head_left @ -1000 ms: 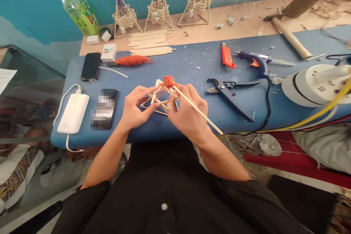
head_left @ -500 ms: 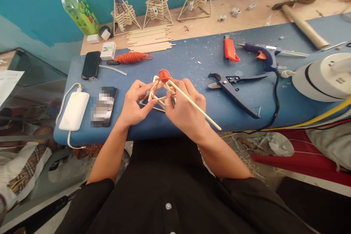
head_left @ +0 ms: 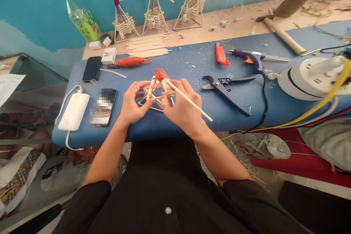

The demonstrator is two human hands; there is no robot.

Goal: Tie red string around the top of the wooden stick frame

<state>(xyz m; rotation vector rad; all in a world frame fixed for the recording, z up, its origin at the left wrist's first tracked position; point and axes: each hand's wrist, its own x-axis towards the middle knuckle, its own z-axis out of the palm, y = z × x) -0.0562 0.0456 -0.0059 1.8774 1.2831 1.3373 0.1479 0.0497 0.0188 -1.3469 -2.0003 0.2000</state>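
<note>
A small stick frame with orange cord wound round its top stands at the blue table's front edge. My left hand grips its left side between thumb and fingers. On the right side, my right hand holds the frame, its thumb near the middle sticks. One long stick slants from the corded top down to the right, over my right hand. Parts of the frame are hidden behind my fingers.
Behind are finished stick frames, loose sticks and an orange cord bundle. Cutters, a glue gun and a white power tower lie right. Phones and a power bank lie left.
The view has shifted a little, so the tools at the right appear further left. My fingers have moved slightly on the frame, and more of its middle sticks show between my hands.
</note>
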